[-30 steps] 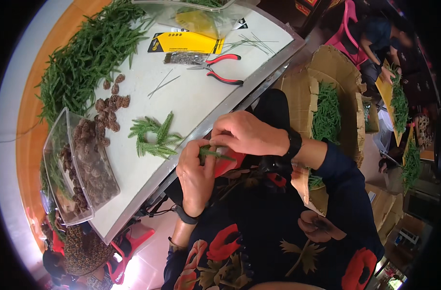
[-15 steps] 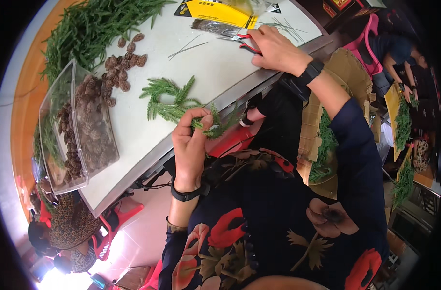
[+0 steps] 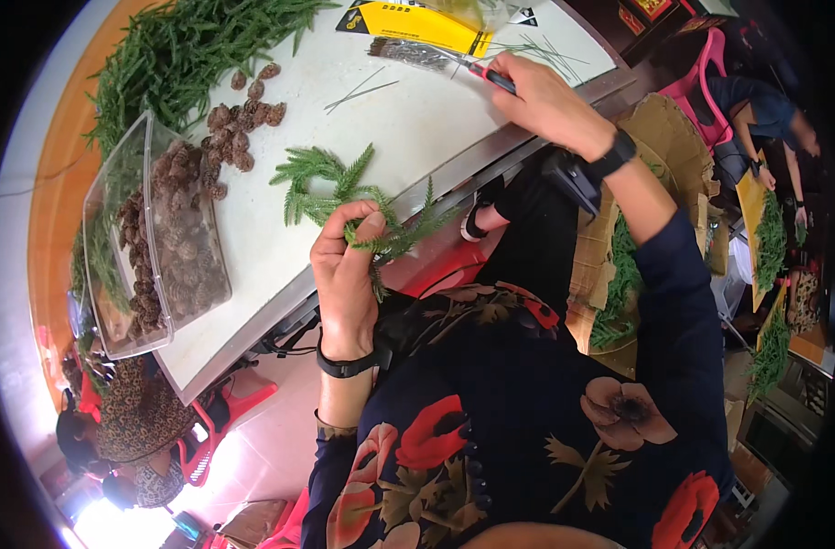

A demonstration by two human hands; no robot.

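My left hand point(image 3: 342, 284) pinches a green artificial pine sprig point(image 3: 401, 240) between thumb and fingers at the table's front edge. The sprig joins a curled loop of pine greenery point(image 3: 300, 197) lying on the white table. My right hand point(image 3: 553, 108) is closed on red-and-black pliers point(image 3: 493, 77), whose tips point toward a bundle of thin dark wires point(image 3: 408, 52). Whether the pliers' jaws grip a wire is too small to tell. Several loose green wires point(image 3: 550, 57) lie beyond that hand, and a few more wires point(image 3: 360, 95) lie mid-table.
A clear plastic box point(image 3: 198, 274) of pine cones stands at the left, with loose cones point(image 3: 239, 128) beside it. Greenery point(image 3: 198, 59) is heaped behind. A yellow package point(image 3: 417, 23) lies at the back. At right are a cardboard box point(image 3: 651, 137), a pink chair point(image 3: 701, 87) and other people.
The pliers' spread handles have come together in my right hand, which has shifted slightly right. My left hand has moved a little left, and the sprig has turned in its fingers.
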